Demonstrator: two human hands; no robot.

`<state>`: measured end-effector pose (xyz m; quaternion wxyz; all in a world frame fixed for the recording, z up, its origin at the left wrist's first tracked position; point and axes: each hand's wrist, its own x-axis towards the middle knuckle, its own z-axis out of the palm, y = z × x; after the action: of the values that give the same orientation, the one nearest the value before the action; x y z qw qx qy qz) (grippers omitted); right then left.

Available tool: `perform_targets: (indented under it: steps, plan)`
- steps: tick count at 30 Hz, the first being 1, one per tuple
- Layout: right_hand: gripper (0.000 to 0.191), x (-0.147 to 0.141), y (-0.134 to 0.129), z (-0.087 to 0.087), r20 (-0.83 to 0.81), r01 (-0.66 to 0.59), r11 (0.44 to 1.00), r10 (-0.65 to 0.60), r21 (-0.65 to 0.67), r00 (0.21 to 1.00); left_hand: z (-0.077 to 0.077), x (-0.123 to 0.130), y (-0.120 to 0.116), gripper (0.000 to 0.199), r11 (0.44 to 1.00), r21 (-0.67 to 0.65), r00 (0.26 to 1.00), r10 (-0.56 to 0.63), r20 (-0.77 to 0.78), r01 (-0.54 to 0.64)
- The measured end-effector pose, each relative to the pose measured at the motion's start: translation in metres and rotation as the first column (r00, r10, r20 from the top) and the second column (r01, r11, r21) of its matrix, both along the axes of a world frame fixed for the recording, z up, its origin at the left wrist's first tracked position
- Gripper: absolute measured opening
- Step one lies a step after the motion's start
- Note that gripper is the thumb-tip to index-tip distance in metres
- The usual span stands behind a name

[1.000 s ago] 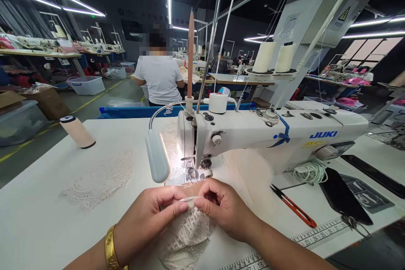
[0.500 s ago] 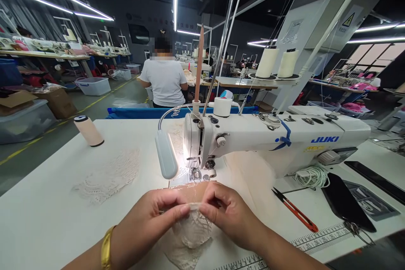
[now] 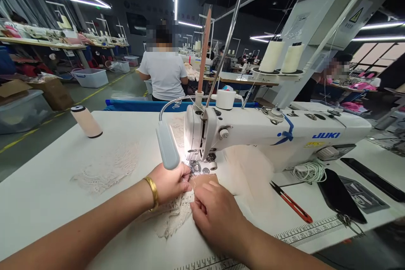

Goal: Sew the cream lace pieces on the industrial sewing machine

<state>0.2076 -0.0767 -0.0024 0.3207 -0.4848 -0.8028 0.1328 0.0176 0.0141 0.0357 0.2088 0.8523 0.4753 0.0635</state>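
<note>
A piece of cream lace fabric [image 3: 175,217] lies on the table in front of the sewing machine [image 3: 249,130]. My left hand [image 3: 169,181], with a gold bangle on its wrist, is closed on the lace's edge, its fingertips right beside the presser foot [image 3: 193,168]. Nearer to me, my right hand [image 3: 218,211] is curled with its fingers pinched at the lace's right edge; the pinch itself is partly hidden. Between the hands and the needle area shows a tan patch [image 3: 205,180] on the machine bed. The grey lamp [image 3: 167,145] hangs just above my left hand.
Another lace piece [image 3: 106,168] and a peach thread cone [image 3: 87,122] are at left. Sheer fabric [image 3: 249,173] lies under the machine arm. To the right are orange-handled thread snips [image 3: 292,202], a black phone-like object [image 3: 341,196] and a printed ruler [image 3: 306,232]. A person [image 3: 163,71] sits ahead.
Both hands have moved apart from their joint pinch on the lace. My left hand went forward to the presser foot with the lace edge; the lace now lies lower and flatter on the table.
</note>
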Motion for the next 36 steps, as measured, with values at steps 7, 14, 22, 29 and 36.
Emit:
perform_targets:
  steps: [7, 14, 22, 29, 36]
  plan:
    - [0.015, 0.028, 0.012, 0.011, 0.0, -0.237, 0.971, 0.237, 0.039, 0.971, -0.025, -0.002, 0.016, 0.026, 0.998, -0.046, 0.999, -0.035, 0.003, 0.035]
    - [0.033, 0.024, 0.012, -0.008, 0.055, -0.257, 0.947, 0.251, 0.193, 0.966, 0.004, -0.013, 0.021, 0.016, 0.966, 0.25, 0.997, 0.071, -0.001, -0.068]
    - [0.033, 0.024, 0.01, -0.005, 0.087, -0.265, 0.943, 0.253, 0.2, 0.964, -0.012, -0.02, -0.028, 0.026, 0.904, 0.419, 0.991, -0.12, 0.063, 0.083]
    - [0.035, 0.023, 0.009, -0.005, 0.077, -0.28, 0.934, 0.27, 0.221, 0.96, -0.024, -0.026, -0.029, 0.032, 0.803, 0.584, 0.98, -0.191, 0.054, 0.124]
    - [0.045, 0.024, 0.01, -0.002, 0.062, -0.32, 0.914, 0.315, 0.251, 0.947, -0.026, -0.026, -0.032, 0.039, 0.761, 0.617, 0.955, -0.291, 0.049, 0.201]
